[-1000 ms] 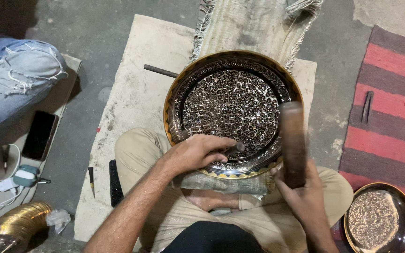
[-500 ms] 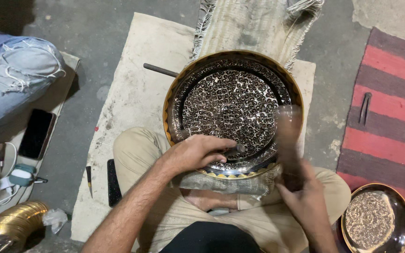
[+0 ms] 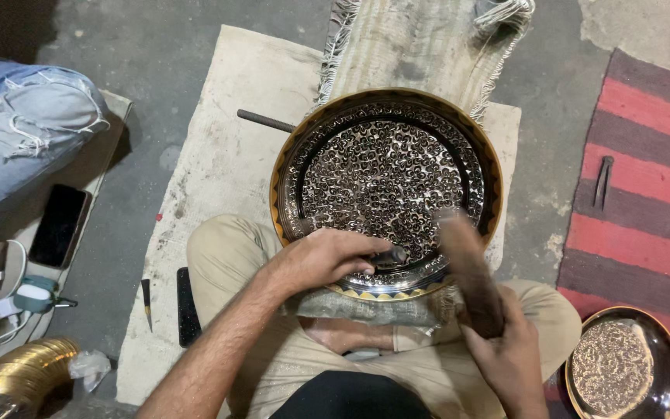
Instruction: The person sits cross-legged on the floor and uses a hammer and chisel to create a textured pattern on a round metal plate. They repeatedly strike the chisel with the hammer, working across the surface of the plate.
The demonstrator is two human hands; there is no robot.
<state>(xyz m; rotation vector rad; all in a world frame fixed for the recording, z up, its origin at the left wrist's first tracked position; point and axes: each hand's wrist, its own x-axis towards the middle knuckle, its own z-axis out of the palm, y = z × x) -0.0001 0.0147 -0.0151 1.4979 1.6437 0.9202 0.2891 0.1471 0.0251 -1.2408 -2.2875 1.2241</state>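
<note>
Grey concrete floor, engraved round tray (image 3: 385,101) on lap, left hand (image 3: 327,260) pinching chisel (image 3: 388,256) on tray's near rim, right hand (image 3: 505,357) gripping mallet (image 3: 471,271)

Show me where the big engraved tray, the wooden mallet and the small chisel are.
Engraved tray (image 3: 385,167), head view: patterned centre.
Wooden mallet (image 3: 471,271), head view: blurred shaft above the right hand (image 3: 509,361).
Chisel (image 3: 391,256), head view: dark tip protruding from the left hand (image 3: 327,260).
</note>
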